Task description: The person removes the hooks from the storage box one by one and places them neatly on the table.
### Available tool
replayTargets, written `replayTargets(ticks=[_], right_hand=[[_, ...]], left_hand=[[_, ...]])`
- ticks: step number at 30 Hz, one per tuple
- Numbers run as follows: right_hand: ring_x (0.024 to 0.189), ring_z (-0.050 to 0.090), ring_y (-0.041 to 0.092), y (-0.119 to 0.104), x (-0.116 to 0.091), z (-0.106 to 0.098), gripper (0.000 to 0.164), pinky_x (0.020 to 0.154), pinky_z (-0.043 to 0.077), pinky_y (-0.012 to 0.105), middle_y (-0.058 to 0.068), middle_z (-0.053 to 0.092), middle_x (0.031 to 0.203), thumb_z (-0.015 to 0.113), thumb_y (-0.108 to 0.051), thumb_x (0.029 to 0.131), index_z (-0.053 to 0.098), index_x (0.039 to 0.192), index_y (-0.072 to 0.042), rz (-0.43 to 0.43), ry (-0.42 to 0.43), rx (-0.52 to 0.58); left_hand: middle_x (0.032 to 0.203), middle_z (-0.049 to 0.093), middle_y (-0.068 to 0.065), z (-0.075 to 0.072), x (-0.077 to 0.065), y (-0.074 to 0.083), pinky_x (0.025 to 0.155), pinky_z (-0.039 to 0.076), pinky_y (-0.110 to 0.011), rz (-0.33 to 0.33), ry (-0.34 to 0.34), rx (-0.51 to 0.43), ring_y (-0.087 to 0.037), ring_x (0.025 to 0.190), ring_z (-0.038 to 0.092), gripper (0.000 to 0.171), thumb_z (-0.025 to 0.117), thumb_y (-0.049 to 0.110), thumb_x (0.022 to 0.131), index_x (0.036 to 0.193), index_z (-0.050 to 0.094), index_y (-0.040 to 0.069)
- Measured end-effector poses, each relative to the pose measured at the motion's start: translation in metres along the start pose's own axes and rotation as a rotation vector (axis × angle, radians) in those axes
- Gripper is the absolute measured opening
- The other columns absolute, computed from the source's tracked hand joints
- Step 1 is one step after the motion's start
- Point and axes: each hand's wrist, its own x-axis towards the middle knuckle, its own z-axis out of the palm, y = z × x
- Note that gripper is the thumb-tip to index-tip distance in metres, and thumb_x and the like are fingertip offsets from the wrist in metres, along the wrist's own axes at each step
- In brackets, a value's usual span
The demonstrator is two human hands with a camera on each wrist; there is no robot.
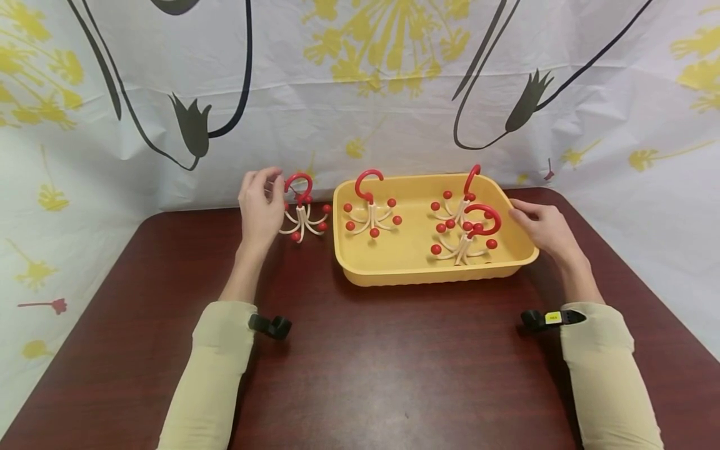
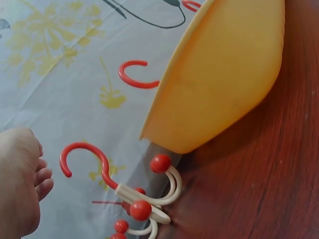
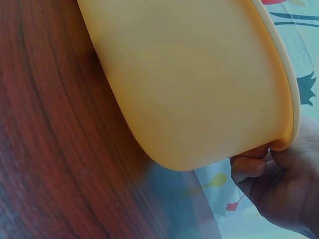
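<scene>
My left hand (image 1: 261, 209) is beside a hook hanger (image 1: 301, 215) on the table, left of a yellow plastic tub (image 1: 416, 275). The hanger has a red hook on top and cream curved arms with red ball tips. The left wrist view shows a gap between my loosely bent fingers and the red hook (image 2: 105, 172). At the tub's right end, my right hand (image 1: 544, 231) grips the rim, with the thumb on top and bent fingers under it (image 3: 251, 167). Three similar hangers stand inside: one at left (image 1: 372, 215), two close together at right (image 1: 462, 250).
The dark reddish wooden table (image 1: 394, 362) has rounded far corners. Behind it hangs a white sheet (image 1: 270, 125) printed with yellow and grey flowers, close to the table's far edge. Black straps (image 1: 270, 325) circle both sleeved forearms.
</scene>
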Motion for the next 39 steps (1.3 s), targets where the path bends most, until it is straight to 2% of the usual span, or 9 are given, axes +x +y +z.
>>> replayTargets(ticks=[7,14,17,23,29,33,39], right_hand=[[0.086,0.060,0.020,0.000,-0.001,0.000,0.060,0.062,0.049,0.016,0.030,0.059,0.131,0.052,-0.045,0.104,0.050,0.148,-0.003,0.006,0.000,0.002],[0.084,0.060,0.016,0.000,-0.003,-0.001,0.060,0.062,0.049,0.015,0.030,0.058,0.133,0.052,-0.044,0.104,0.049,0.148,-0.003,0.010,0.000,0.012],[0.085,0.059,0.015,0.000,-0.003,-0.001,0.060,0.063,0.049,0.015,0.030,0.058,0.133,0.052,-0.044,0.104,0.049,0.148,-0.003,0.008,0.003,0.013],[0.088,0.060,0.021,0.000,-0.003,-0.001,0.059,0.063,0.049,0.014,0.030,0.058,0.133,0.052,-0.044,0.104,0.049,0.148,-0.003,0.009,-0.002,0.017],[0.089,0.061,0.025,0.000,-0.002,-0.001,0.060,0.063,0.051,0.016,0.030,0.058,0.133,0.051,-0.044,0.105,0.048,0.149,-0.004,0.018,-0.009,0.021],[0.086,0.061,0.020,0.000,-0.003,-0.001,0.060,0.063,0.051,0.017,0.030,0.058,0.132,0.051,-0.044,0.105,0.048,0.149,-0.004,0.017,-0.008,0.026],[0.081,0.061,0.011,-0.002,-0.003,-0.001,0.059,0.063,0.052,0.017,0.030,0.059,0.131,0.052,-0.043,0.104,0.049,0.148,-0.003,0.007,-0.005,0.035]], left_hand=[[0.104,0.060,-0.024,0.005,0.001,0.016,0.076,0.053,-0.035,0.074,0.016,-0.028,-0.032,0.086,0.063,0.020,0.060,0.005,0.099,0.111,0.070,-0.008],[0.104,0.060,-0.022,0.014,-0.001,0.031,0.076,0.052,-0.032,0.120,-0.037,-0.068,-0.030,0.086,0.063,0.021,0.059,0.005,0.100,0.113,0.070,-0.007],[0.104,0.061,-0.020,0.020,-0.003,0.036,0.074,0.052,-0.031,0.109,-0.064,-0.090,-0.028,0.087,0.063,0.021,0.059,0.005,0.100,0.114,0.069,-0.007],[0.106,0.062,-0.020,0.030,-0.007,0.040,0.074,0.054,-0.037,0.087,-0.131,-0.115,-0.029,0.091,0.063,0.022,0.060,0.005,0.099,0.117,0.068,-0.006],[0.111,0.061,-0.020,0.041,-0.011,0.046,0.083,0.056,-0.038,0.054,-0.265,-0.159,-0.029,0.099,0.064,0.029,0.061,0.009,0.101,0.125,0.064,-0.005],[0.115,0.061,-0.022,0.051,-0.010,0.050,0.086,0.055,-0.037,0.016,-0.326,-0.155,-0.029,0.101,0.063,0.032,0.062,0.012,0.101,0.128,0.062,-0.004],[0.117,0.061,-0.023,0.063,-0.009,0.054,0.089,0.053,-0.043,-0.053,-0.389,-0.152,-0.032,0.104,0.061,0.035,0.066,0.012,0.099,0.130,0.059,-0.002]])
